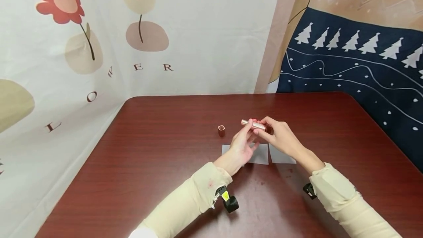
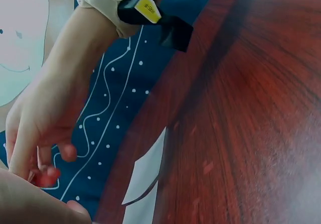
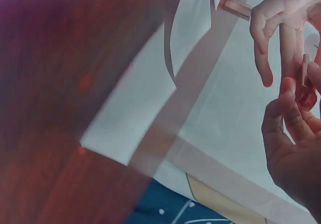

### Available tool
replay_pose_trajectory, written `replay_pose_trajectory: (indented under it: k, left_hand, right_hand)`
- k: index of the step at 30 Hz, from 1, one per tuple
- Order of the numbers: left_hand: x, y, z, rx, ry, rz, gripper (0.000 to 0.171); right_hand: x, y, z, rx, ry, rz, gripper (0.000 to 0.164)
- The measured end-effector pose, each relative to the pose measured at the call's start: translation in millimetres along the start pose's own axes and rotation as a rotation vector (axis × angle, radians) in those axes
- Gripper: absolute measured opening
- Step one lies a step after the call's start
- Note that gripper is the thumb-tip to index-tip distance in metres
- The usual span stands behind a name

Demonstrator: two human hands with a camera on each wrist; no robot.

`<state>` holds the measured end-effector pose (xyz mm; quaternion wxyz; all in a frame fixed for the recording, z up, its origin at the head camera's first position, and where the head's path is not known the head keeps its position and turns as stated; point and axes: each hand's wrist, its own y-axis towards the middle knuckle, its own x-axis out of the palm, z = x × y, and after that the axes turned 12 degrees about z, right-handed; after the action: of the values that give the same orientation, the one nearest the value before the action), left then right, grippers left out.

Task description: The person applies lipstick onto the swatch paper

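In the head view a slim rose-gold lipstick tube (image 1: 259, 125) is held above the table, lying nearly level. My left hand (image 1: 240, 149) holds it with thumb and fingers near its left part. At the tube's right end, the thumb and fingers of my right hand (image 1: 282, 137) pinch it. A small copper-coloured cap (image 1: 221, 131) stands on the table left of the hands, its hollow top facing up. The right wrist view shows the tube (image 3: 304, 71) between the fingers, with a reddish end; part of it is covered. In the left wrist view fingers hide the tube.
White paper pieces (image 1: 259, 154) lie side by side on the dark red-brown table (image 1: 165, 164), below the hands. Small reddish marks show near them. Printed cloths (image 1: 211, 39) hang behind the table. A black device is strapped at each wrist.
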<state>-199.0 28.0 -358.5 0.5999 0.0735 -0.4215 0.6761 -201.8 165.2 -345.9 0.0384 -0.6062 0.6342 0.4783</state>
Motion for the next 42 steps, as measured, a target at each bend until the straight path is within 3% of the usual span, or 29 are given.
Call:
replay_pose_trajectory:
  k: [4, 7, 12, 15, 20, 25, 32, 42]
  left_hand:
    - [2.5, -2.3, -0.6, 0.026, -0.023, 0.039, 0.029]
    - [6.1, -2.3, -3.8, 0.089, -0.040, 0.091, 0.027]
    - [13.2, -1.9, -11.1, 0.170, -0.054, 0.142, 0.031]
    - [14.3, -1.9, -15.4, 0.188, -0.032, 0.178, 0.031]
    - [12.4, -1.5, -22.1, 0.213, 0.023, 0.233, 0.029]
    - [12.5, -1.3, -24.9, 0.244, 0.046, 0.232, 0.026]
    - [12.0, -1.2, -22.9, 0.264, 0.038, 0.233, 0.024]
    - [8.3, -1.9, -22.0, 0.286, 0.078, 0.231, 0.023]
  right_hand:
    - [2, -1, 2, 0.110, 0.107, 0.002, 0.021]
    - [2, -1, 2, 0.245, 0.207, -0.038, 0.022]
    - [-2, -1, 2, 0.518, 0.439, -0.164, 0.042]
    - [-4, -4, 3, 0.616, 0.565, -0.173, 0.045]
    - [-1, -13, 7, 0.645, 0.635, -0.137, 0.040]
    - [2, -16, 6, 0.673, 0.672, -0.140, 0.046]
    - [4, -17, 5, 0.668, 0.694, -0.133, 0.036]
    - [9, -19, 4, 0.673, 0.740, -0.126, 0.032]
